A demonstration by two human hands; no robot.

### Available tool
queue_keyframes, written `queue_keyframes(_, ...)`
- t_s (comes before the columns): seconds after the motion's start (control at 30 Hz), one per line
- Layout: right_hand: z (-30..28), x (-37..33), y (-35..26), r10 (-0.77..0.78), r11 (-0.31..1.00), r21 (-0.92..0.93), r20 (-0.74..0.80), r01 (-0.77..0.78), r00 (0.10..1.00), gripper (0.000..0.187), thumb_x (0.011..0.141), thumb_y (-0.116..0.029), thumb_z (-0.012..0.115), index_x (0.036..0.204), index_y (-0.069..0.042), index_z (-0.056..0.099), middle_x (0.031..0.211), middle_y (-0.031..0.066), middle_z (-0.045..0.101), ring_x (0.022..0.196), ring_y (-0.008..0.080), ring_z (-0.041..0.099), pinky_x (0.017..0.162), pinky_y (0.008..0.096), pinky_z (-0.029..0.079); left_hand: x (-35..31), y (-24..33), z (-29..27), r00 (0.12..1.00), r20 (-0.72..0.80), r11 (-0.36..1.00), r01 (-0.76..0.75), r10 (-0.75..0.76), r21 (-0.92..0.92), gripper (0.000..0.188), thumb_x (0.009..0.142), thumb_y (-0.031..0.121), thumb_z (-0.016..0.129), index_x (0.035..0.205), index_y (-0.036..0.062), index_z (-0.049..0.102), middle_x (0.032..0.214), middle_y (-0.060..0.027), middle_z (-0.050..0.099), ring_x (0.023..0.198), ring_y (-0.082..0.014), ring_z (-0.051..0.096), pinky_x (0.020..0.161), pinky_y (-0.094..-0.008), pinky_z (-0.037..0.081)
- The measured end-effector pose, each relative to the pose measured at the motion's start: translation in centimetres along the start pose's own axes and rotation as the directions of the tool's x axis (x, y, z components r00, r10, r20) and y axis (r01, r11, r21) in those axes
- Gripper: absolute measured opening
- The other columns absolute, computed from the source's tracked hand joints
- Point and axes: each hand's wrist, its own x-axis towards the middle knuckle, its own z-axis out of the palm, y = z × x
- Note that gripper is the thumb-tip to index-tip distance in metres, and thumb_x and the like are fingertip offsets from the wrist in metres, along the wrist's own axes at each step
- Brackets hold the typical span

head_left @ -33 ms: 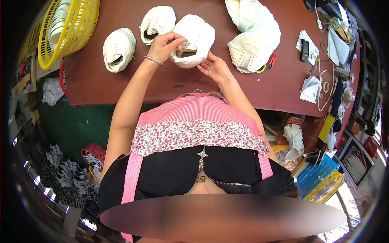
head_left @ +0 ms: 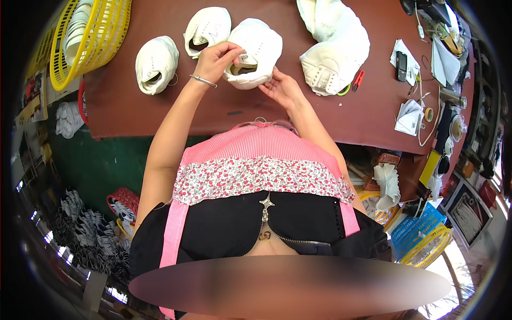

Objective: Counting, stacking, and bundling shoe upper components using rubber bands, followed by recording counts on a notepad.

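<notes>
A white sneaker (head_left: 261, 48) rests on the brown table (head_left: 213, 109) in front of me, its opening facing me. My left hand (head_left: 216, 60), a thin bangle on its wrist, pinches something small and tan at the sneaker's opening. My right hand (head_left: 282, 88) grips the near right edge of the same sneaker and steadies it. Two more white sneakers lie just to the left, one (head_left: 156, 64) nearer me and one (head_left: 208, 25) farther back.
A heap of white sneakers (head_left: 336, 45) lies to the right, with red-handled snips (head_left: 357, 80) beside it. A yellow basket (head_left: 90, 42) stands at the far left. A phone (head_left: 401, 65), papers and a tape roll (head_left: 428, 113) sit at the right edge.
</notes>
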Motion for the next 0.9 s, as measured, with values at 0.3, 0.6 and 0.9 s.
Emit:
queue_keyframes(0.3,-0.4,1.4,0.7,0.046,0.989,0.142,-0.019,-0.043,0.999,0.026,0.104,-0.019,0.048,0.123,-0.002,0.051,0.105,0.007,0.052,0.089,0.0182,0.053,0.093,0.0451,0.055,-5.3,1.4,-1.0,0.753,0.166,0.444,-0.534,0.637,0.719,0.029,0.078,0.032,0.079,0.093,0.0086,0.07,0.089,-0.0054,0.069,0.086,-0.0281,0.062,0.081,-0.0411,0.048)
queue_keyframes(0.6,-0.4,1.3,0.5,0.03,0.998,0.053,-0.085,-0.025,0.996,0.022,0.103,-0.016,0.048,0.12,-0.003,0.053,0.105,0.0054,0.052,0.088,0.0177,0.052,0.091,0.042,0.056,-13.4,-3.2,-12.2,0.795,-0.349,0.259,0.248,0.497,0.933,0.025,0.084,0.027,0.076,0.098,0.0089,0.067,0.09,-0.0032,0.065,0.091,-0.0252,0.061,0.084,-0.0399,0.043)
queue_keyframes(0.9,0.0,0.8,0.5,-0.019,0.998,0.058,-0.115,0.025,0.993,0.023,0.104,-0.018,0.047,0.122,-0.004,0.054,0.103,0.0042,0.053,0.087,0.0152,0.052,0.083,0.0367,0.056,-7.0,-0.6,-1.9,0.813,0.002,0.532,-0.382,0.582,0.755,0.04,0.08,0.039,0.077,0.111,0.0146,0.069,0.1,-0.0036,0.066,0.11,-0.0248,0.054,0.098,-0.0462,0.039)
